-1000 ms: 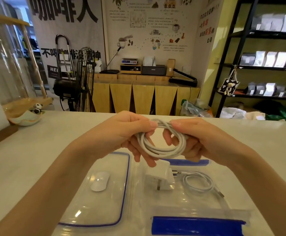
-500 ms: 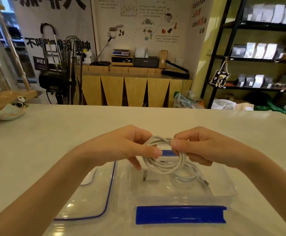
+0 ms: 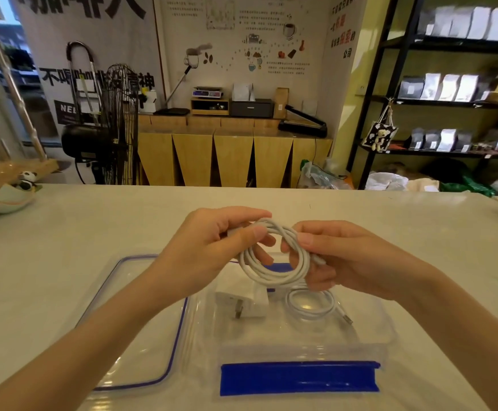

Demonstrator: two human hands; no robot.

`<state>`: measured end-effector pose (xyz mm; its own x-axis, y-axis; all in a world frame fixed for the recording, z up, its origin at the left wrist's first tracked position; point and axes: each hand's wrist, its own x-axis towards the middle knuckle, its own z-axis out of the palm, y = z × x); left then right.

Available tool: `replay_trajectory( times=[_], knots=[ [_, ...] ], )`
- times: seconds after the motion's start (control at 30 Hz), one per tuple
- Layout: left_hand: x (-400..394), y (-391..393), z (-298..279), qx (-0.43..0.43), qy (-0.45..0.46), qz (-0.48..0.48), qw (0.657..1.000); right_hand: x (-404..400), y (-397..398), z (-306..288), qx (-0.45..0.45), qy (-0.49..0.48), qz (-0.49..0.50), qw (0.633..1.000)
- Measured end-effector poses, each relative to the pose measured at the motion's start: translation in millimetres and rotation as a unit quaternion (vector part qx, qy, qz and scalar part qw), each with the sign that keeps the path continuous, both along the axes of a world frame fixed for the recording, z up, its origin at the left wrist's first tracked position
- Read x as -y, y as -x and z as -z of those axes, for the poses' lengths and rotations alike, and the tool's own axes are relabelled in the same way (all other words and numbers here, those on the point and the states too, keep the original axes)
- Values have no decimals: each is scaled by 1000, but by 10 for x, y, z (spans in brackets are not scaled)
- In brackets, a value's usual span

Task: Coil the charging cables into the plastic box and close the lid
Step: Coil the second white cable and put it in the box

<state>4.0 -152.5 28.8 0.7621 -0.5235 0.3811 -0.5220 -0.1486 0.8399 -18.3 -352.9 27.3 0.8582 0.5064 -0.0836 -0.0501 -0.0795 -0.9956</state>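
Both hands hold a white cable (image 3: pixel 274 262) wound into a coil, raised above the far end of the clear box (image 3: pixel 387 327). The left hand (image 3: pixel 212 256) pinches the coil's upper left side between thumb and fingers; the right hand (image 3: pixel 339 259) pinches its right side, thumb on top. Inside the box lie a white charger (image 3: pixel 246 304) with its prongs facing the near end and, right of it, a second coiled cable (image 3: pixel 310 305). The box's near edge carries a blue clasp (image 3: pixel 298 378). Left of the box, touching or nearly so, lies the blue-rimmed lid (image 3: pixel 141 345) flat on the table (image 3: pixel 64 232).
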Motion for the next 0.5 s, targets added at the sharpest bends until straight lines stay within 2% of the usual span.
replay_trajectory(
  times=[0.17, 0.3, 0.4, 0.5],
  knots=[
    [-21, -19, -53, -47, -20, 22, 998, 16, -2, -1, -21, -5, -3, 1000],
    [-70, -51, -92, -81, -69, 68, 992, 36, 33, 28, -45, 5, -31, 998],
    [-79, -75, -82, -113, -120, 106, 981, 84, 63, 60, -47, 66, -70, 994],
    [-57, -69, -58, -147, -199, 169, 954, 119, 94, 87, -19, 163, -116, 980]
  ],
)
